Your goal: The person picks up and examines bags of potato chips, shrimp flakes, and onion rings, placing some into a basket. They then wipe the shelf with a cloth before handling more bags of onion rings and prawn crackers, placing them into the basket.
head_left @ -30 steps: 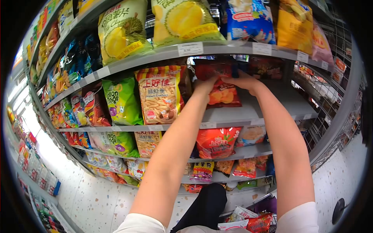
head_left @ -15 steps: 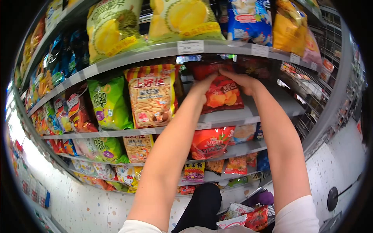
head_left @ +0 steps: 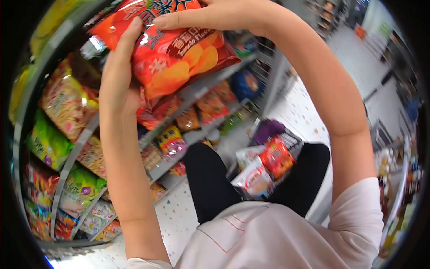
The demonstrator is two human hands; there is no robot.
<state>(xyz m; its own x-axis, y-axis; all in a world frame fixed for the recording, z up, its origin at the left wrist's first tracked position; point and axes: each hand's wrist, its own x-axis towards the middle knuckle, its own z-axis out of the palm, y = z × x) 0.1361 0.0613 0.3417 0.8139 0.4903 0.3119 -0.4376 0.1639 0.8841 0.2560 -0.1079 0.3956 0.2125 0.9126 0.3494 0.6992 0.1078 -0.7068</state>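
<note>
A red bag of tomato-flavour potato chips (head_left: 174,67) is held up at the top of the view, its front tilted toward me. My left hand (head_left: 117,76) grips its left side, thumb lying on the front. From above, my right hand (head_left: 210,15) clasps the bag's upper part, thumb across the printed front. The fingers behind the bag are hidden. Low between my knees stands a basket (head_left: 293,142) with a red snack bag (head_left: 277,157), a white snack bag (head_left: 254,178) and a purple item (head_left: 270,130) in it.
Shelves on the left hold shrimp cracker bags (head_left: 67,103), green onion ring bags (head_left: 48,141) and other snacks. A shelf edge (head_left: 215,80) runs just behind the held bag. Speckled floor (head_left: 309,103) lies on the right, with more racks beyond.
Both hands have brought the red chip bag out from the shelf and closer to me. The view has turned right and down, showing more of the basket and my lap.
</note>
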